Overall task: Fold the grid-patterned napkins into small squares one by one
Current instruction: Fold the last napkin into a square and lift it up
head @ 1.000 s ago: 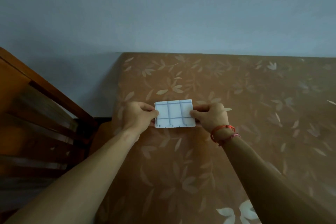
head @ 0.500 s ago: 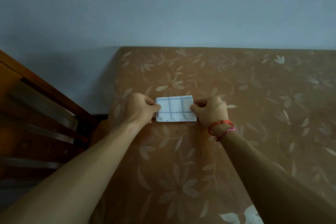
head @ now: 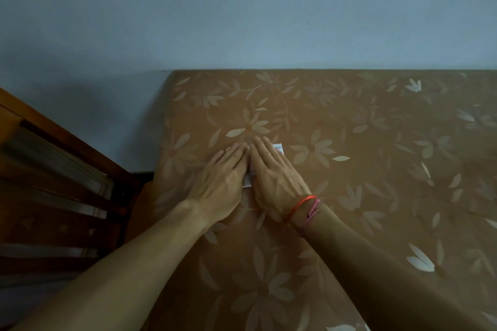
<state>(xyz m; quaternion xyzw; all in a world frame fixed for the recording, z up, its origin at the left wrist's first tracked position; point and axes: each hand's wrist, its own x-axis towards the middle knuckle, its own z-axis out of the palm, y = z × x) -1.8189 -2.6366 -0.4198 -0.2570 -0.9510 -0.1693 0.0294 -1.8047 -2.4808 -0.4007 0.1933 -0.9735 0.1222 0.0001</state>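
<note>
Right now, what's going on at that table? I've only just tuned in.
A person is pressing both hands flat on a folded grid-patterned napkin that lies on the floral tablecloth. The left hand and right hand lie side by side with straight fingers and cover nearly all of it; only a corner and a sliver between the hands show. It looks like a fold being flattened. No other napkins are in view.

Smooth, faintly glossy table cover [head: 376, 169] at right. Varnished, shiny wood on the chair [head: 67, 135] at left. Matt painted wall [head: 242, 8] above; thread bracelets [head: 301, 208] at centre.
</note>
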